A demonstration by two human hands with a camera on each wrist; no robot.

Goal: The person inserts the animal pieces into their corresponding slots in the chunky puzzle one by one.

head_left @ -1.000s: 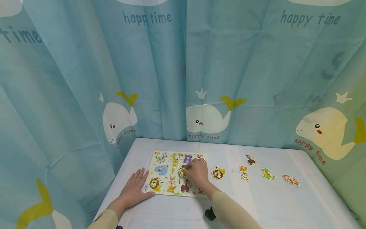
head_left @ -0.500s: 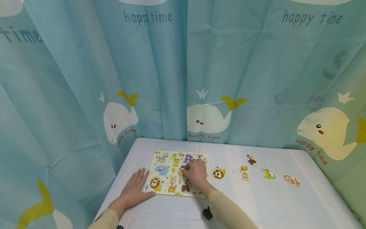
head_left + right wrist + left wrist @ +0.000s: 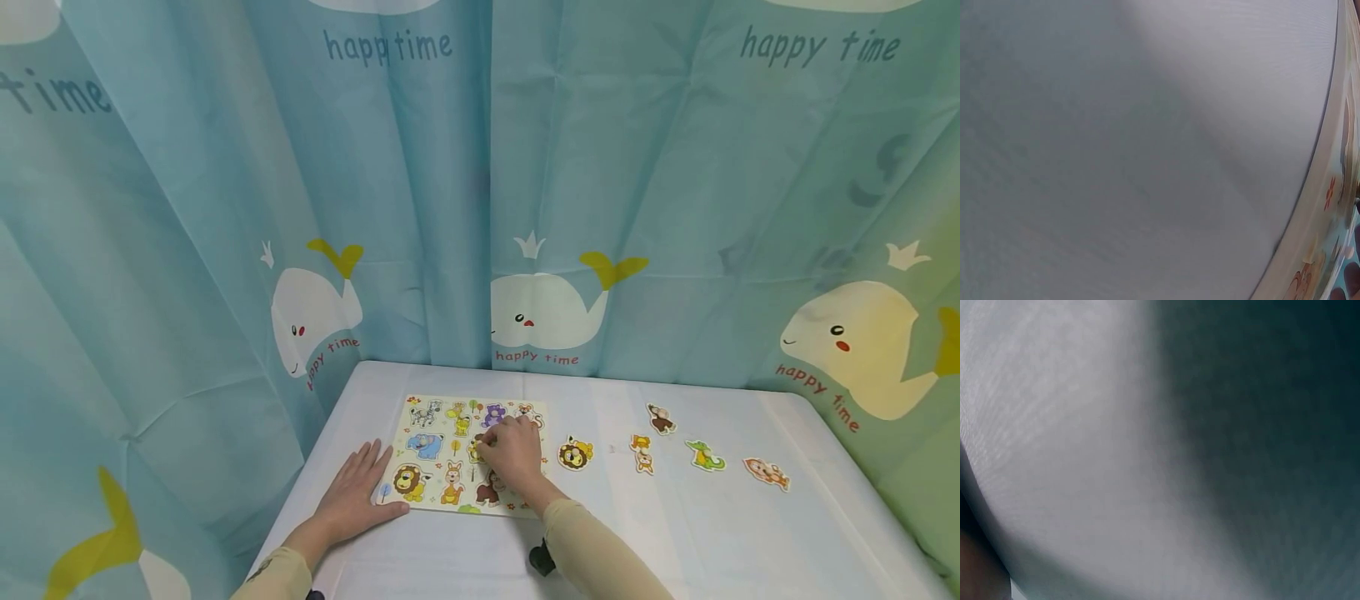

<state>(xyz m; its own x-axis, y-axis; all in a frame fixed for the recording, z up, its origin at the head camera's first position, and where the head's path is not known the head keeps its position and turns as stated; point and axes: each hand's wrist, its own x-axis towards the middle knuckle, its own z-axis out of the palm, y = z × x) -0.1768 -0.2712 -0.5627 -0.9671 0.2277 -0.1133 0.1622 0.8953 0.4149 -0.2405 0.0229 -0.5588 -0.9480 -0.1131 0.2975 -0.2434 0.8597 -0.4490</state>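
A cream puzzle board [image 3: 402, 433] printed with colourful animals lies at the left of the white table. My left hand [image 3: 348, 496] rests with spread, straight fingers by its left edge, the thumb at the near left corner. Over the middle right of the board, my right hand [image 3: 516, 454] pinches a yellow animal puzzle piece [image 3: 476, 451] between thumb and fingers. The hand hides part of that piece and some pictures behind it. In the right wrist view, the board's edge [image 3: 1310, 200] runs along the right side. Just tablecloth and a sliver of skin show in the left wrist view.
Right of the board lie loose puzzle pieces: a lion [image 3: 575, 453], an orange and white animal [image 3: 641, 454], a brown monkey [image 3: 661, 419], a green crocodile [image 3: 705, 456] and an orange animal [image 3: 767, 473]. A blue whale-print curtain [image 3: 420, 208] hangs behind the table [image 3: 675, 542].
My right forearm has shifted slightly left, while the fingers stay at the same yellow piece. My left hand keeps its place at the board.
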